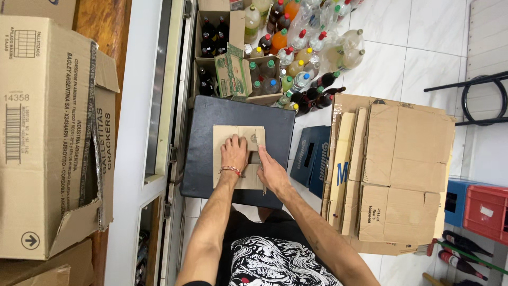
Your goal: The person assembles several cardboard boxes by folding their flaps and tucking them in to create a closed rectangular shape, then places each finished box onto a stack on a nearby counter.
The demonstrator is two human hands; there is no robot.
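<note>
Head view | flattened cardboard piece (238,156) laid on dark desk (201,159) for support | my left hand (234,153) and right hand (271,173): grip released, palms pressing it flat | cardboard stack (402,169) beside, on floor.

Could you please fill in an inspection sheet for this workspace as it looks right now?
Surface: dark flat-topped stand, a white tiled floor around it.
Job's things: flattened brown cardboard piece lying on the stand.
Hands: left hand pressed flat on the cardboard, a beaded bracelet at the wrist; right hand pressing its right edge.
Clutter: stack of flattened cartons to the right; open cardboard box on the left.
Cables: nothing seen.
Surroundings: many plastic and glass bottles on the floor ahead, dark blue crate beside the stand, red crate and blue crate at far right.
</note>
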